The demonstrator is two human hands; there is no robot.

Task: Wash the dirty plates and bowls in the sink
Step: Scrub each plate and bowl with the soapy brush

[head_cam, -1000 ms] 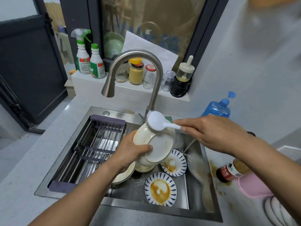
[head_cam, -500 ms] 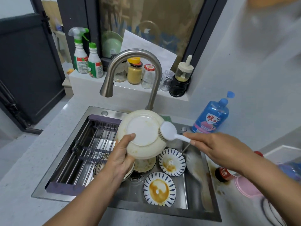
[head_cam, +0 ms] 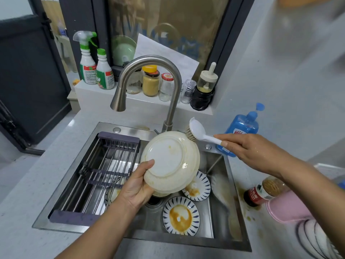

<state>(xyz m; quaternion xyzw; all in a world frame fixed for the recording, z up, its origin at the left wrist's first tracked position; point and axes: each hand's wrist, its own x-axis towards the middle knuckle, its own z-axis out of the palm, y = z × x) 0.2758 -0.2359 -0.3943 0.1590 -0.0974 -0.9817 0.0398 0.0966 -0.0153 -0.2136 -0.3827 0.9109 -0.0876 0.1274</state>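
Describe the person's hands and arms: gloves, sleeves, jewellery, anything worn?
Nothing worn shows. The left hand and right hand have no gloves, rings or watch. Both forearms are sleeveless to the frame edge. A few droplets dot the right hand's back.

A white ledge [head_cam: 97, 94] below the window carries a spray bottle [head_cam: 86, 60] and a green-capped bottle [head_cam: 104, 71] side by side at its left end, then a yellow-lidded jar [head_cam: 150, 81], a red-lidded jar [head_cam: 166, 86], a small clear jar [head_cam: 188, 91] and a dark jar with a cream lid [head_cam: 204, 90]. On the pale surface [head_cam: 28, 184] at the right stand a blue pump bottle [head_cam: 242, 126], a red-labelled jar [head_cam: 261, 191] among brown stains, and a pink cup [head_cam: 287, 208] touching it.
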